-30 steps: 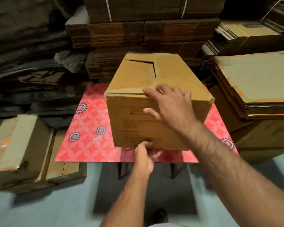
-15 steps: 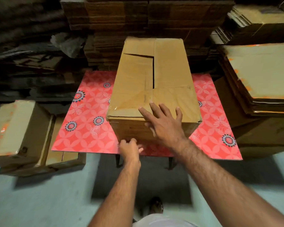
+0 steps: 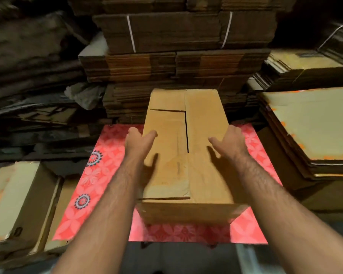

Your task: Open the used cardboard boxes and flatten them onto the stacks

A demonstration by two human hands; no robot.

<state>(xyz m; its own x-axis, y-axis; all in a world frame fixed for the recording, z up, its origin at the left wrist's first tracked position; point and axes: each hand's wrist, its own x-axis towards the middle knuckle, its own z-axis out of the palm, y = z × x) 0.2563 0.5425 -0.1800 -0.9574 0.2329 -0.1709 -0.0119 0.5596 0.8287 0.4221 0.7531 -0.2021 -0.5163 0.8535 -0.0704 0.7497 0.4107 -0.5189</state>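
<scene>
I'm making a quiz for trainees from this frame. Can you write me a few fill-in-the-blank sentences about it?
1. The box stands on a red ____ patterned board.
2. The left hand is at the box's ____ edge.
3. The box's top flaps are ____.
4. The right hand holds ____.

Missing words: flower; left; closed; nothing

Under and on both sides of my fingers (image 3: 151, 134), a red tabletop (image 3: 111, 175) printed with pale flowers and dark-ringed rosettes. Beyond them to the left, a crumpled grey plastic sheet (image 3: 85, 97). Nearer me than the fingers, dark table legs (image 3: 145, 245) stand on a pale blue-grey floor (image 3: 246, 256).
</scene>
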